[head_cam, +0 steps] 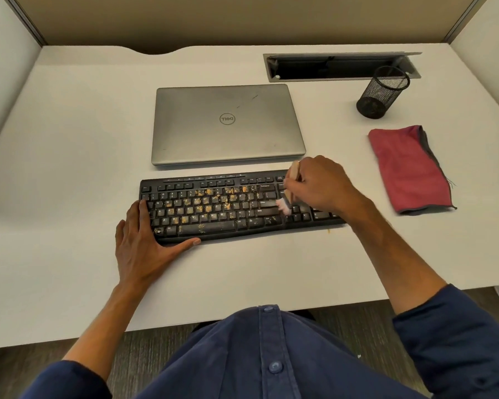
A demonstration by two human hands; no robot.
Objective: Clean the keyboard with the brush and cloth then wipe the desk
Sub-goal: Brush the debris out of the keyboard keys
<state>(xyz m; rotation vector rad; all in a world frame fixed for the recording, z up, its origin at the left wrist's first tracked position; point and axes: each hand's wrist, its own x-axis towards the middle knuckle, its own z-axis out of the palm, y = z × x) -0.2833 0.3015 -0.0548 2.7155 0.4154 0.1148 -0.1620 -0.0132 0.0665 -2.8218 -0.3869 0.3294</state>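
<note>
Right hand point(320, 184) grips brush point(289, 188); left hand point(144, 240) steadies keyboard point(231, 208).

Bare desk point(69, 168) is left open left of the keyboard point(213, 208); behind, passage is blocked by the laptop point(228, 125)

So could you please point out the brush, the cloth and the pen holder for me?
brush point(283, 205): head view, on its pale bristles.
cloth point(406, 168): head view, middle of the red fabric.
pen holder point(382, 93): head view, on its mesh wall.
</note>
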